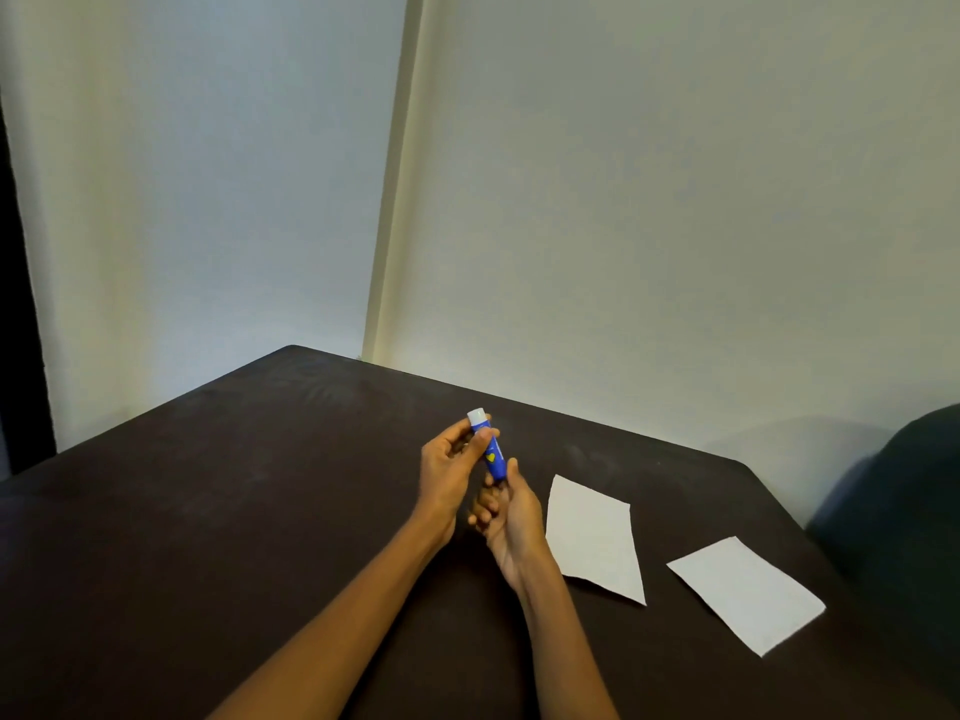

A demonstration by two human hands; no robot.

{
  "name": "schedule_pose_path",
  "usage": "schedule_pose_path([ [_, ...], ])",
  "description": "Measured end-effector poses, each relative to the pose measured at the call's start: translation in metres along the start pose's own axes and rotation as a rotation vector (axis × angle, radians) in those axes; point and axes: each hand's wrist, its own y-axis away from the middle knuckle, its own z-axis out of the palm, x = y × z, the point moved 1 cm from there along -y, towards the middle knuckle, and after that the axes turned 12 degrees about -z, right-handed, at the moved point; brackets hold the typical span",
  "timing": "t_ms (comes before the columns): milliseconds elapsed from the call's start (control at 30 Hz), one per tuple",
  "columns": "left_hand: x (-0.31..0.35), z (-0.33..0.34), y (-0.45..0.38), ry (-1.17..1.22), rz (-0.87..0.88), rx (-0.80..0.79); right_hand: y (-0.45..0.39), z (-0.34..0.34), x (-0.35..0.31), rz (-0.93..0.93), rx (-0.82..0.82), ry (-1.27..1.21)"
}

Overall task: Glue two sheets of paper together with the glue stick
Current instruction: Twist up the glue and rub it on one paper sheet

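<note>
Glue stick (491, 449) held above table (260, 511) centre: left hand (449, 470) pinches white cap, right hand (511, 517) grips the barrel's base. Light, rigid, likely slick plastic. Two limp sheets (595, 537) lie at 4 o'clock.

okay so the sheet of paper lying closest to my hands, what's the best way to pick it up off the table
The nearer sheet lies flat on the dark table, so there is no side to pinch. Probably best: come from above at its near corner, which seems slightly raised, slide fingers under that edge and pinch it. Both the left hand and right hand hold the glue stick, so free one first.
</note>
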Motion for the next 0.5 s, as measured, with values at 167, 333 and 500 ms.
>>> schedule_pose_path([
  [167, -0.003, -0.0014, -0.0008, 0.025, 0.001, -0.018, -0.0011, 0.0006, 0.0028, -0.042, -0.054, -0.063],
  [333, -0.0035, -0.0048, -0.0046, 0.007, -0.022, -0.03, 0.0008, -0.0021, -0.0008, -0.011, -0.074, 0.009],
  [500, -0.006, -0.0037, -0.0039, 0.032, -0.032, -0.063, 0.0024, 0.0004, -0.0037, -0.009, -0.055, 0.004],
])
